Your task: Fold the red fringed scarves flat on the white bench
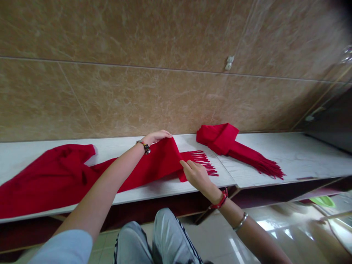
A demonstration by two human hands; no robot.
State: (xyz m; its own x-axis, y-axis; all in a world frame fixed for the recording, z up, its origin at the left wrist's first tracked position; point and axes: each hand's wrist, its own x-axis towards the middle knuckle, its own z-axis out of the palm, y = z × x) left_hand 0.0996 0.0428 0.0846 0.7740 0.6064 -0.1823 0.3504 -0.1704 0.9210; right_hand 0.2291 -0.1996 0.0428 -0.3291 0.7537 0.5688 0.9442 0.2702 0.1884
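Observation:
A long red scarf (154, 163) lies along the white counter, spread and rumpled at the left, with a fringed end at the right. My left hand (158, 136) grips its far edge, fingers closed on the cloth. Lower and to the right, my right hand (194, 174) pinches the near part of the same folded edge. Between the hands the scarf's edge is lifted slightly, lying over the layer that ends in the fringe. Beyond my right hand rests a second red scarf (220, 139), folded into a loop with its fringe pointing right.
The white counter (261, 146) runs along a brown tiled wall (132, 95), with open shelving beneath. A small white hook (229, 63) is on the wall. At the far right stands a dark object (330, 113). A green basin (323, 201) is low at the right.

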